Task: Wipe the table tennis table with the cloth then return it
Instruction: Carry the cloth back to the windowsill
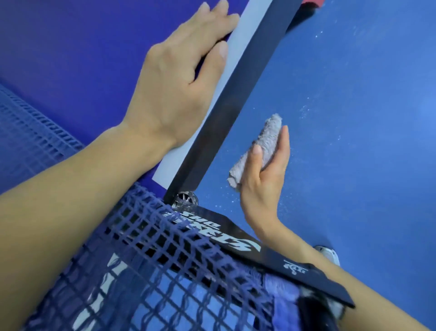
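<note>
The table tennis table has a dark blue top, a white edge line and a black side rail. My left hand lies flat on the top with straight fingers, the fingertips reaching the white line. My right hand is off the table's side, beside the black rail and over the floor. It grips a rolled grey cloth, thumb across it and fingers behind. The cloth is not touching the table.
The blue net fills the lower foreground, fixed by a black lettered clamp bracket at the table's side. The blue floor on the right is speckled with white dust. A white shoe shows below my right arm, and something red is at the top edge.
</note>
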